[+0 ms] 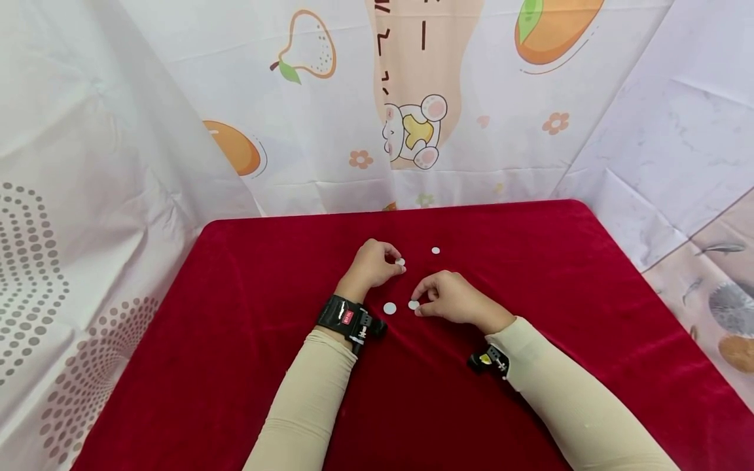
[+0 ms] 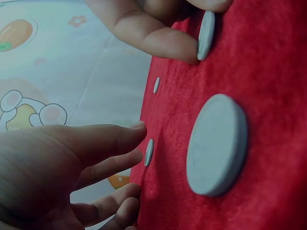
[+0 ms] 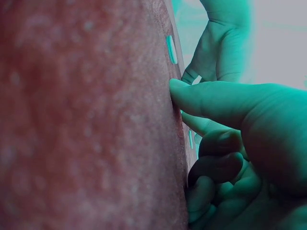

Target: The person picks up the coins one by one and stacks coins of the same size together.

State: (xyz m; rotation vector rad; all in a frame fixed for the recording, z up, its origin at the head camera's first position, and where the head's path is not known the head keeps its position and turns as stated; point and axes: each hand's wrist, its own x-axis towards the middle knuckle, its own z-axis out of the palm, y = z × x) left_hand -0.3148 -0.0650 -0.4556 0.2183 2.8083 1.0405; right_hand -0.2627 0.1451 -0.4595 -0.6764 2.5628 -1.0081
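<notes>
Several small round white discs lie on a red cloth. My left hand (image 1: pixel 371 265) has its thumb and forefinger at opposite edges of one white disc (image 1: pixel 400 261), which it pinches at the cloth. Nearer to me, my right hand (image 1: pixel 452 297) pinches another white disc (image 1: pixel 413 305) between forefinger and thumb. In the left wrist view, that right-hand disc (image 2: pixel 206 36) shows between the fingertips. A larger-looking loose disc (image 1: pixel 389 308) lies just left of it. In the right wrist view, my right thumb (image 3: pixel 211 100) covers most of the held disc.
One more white disc (image 1: pixel 435 250) lies farther back, right of the left hand. The red cloth (image 1: pixel 235 340) covers the table. Printed white curtains (image 1: pixel 318 150) hang behind and at both sides. Each wrist wears a strapped camera, such as the left one (image 1: pixel 353 320).
</notes>
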